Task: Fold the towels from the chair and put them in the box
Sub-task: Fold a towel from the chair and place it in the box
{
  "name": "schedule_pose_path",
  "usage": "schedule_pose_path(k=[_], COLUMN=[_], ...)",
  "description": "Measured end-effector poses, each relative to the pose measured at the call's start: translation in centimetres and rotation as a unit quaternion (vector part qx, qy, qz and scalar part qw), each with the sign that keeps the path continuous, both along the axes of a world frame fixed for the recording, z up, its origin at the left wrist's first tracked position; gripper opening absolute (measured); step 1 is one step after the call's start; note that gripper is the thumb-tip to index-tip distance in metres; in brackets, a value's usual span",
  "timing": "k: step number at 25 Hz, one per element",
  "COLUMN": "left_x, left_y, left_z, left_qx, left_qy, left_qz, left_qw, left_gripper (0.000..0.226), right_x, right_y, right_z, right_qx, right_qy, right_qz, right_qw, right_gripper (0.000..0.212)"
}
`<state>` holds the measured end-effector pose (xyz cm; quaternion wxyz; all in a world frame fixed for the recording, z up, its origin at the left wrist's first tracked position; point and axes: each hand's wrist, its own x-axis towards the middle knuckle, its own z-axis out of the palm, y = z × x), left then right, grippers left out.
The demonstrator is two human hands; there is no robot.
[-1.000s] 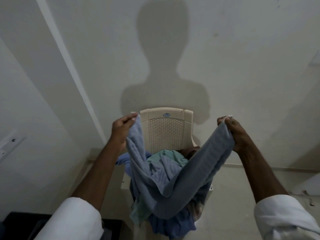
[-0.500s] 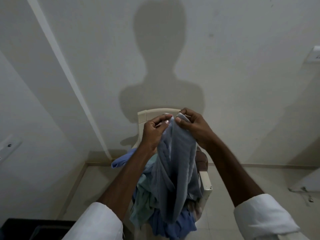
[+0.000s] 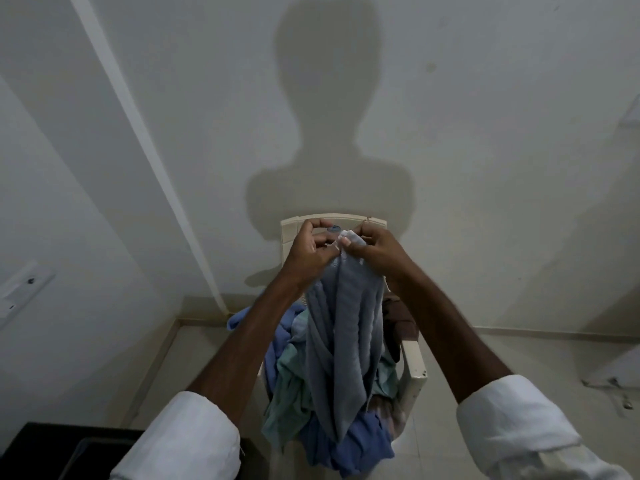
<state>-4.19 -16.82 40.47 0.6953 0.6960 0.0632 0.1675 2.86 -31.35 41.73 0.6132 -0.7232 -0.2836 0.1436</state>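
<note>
- We see the left hand [image 3: 310, 252] and the right hand [image 3: 375, 251] meeting, their fingertips nearly touching.
- Both have curled fingers and pinch the pale upper hem of the grey-blue towel [image 3: 346, 341].
- That towel hangs straight down from both hands in long folds, and its lower end drapes over the heap beneath.
- Below the hands, between the forearms, the pile of towels [image 3: 346, 448] fills the chair [image 3: 415, 365]. We see blue and pale green ones, and a brown one under the right wrist.
- Just behind the hands we see the chair's backrest, and beyond it the wall [image 3: 485, 133] carries the person's shadow.
- Beside the left arm's white sleeve [image 3: 180, 441] we make out a dark box [image 3: 52, 452], but we cannot tell what it holds.
</note>
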Motion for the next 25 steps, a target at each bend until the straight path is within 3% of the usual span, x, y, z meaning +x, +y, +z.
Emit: schedule_pose_path(k=[3, 7, 11, 17, 21, 25], left_x=[-0.5, -1.2, -2.3, -3.6, -7.9, -13.8], left_y=[0.4, 1.9, 2.9, 5.5, 9.8, 13.9], left_z=[-0.8, -3.5, -5.5, -7.3, -14.4, -20.4], left_qx=[0.052, 0.156, 0.214, 0.322, 0.293, 0.136], left_qy=[0.009, 0.014, 0.037, 0.125, 0.297, 0.475], left_qz=[-0.016, -0.013, 0.080, 0.176, 0.222, 0.276], left_qw=[0.999, 0.988, 0.973, 0.922, 0.881, 0.825], left_gripper=[0.035, 0.031, 0.015, 0.009, 0.016, 0.030], right_x=[0.5, 0.8, 1.0, 0.6, 2.3, 3.9], right_y=[0.5, 0.8, 0.6, 0.8, -1.3, -2.2], right_z=[-0.2, 0.2, 3.2, 7.3, 11.0, 13.2], right_qx=[-0.013, 0.025, 0.072, 0.125, 0.185, 0.200], right_qy=[-0.063, -0.129, -0.176, -0.219, -0.236, -0.238], right_qz=[-0.064, -0.121, -0.152, -0.189, -0.242, -0.265], right_qw=[0.996, 0.984, 0.970, 0.949, 0.923, 0.913], right_gripper=[0.028, 0.028, 0.026, 0.027, 0.036, 0.031])
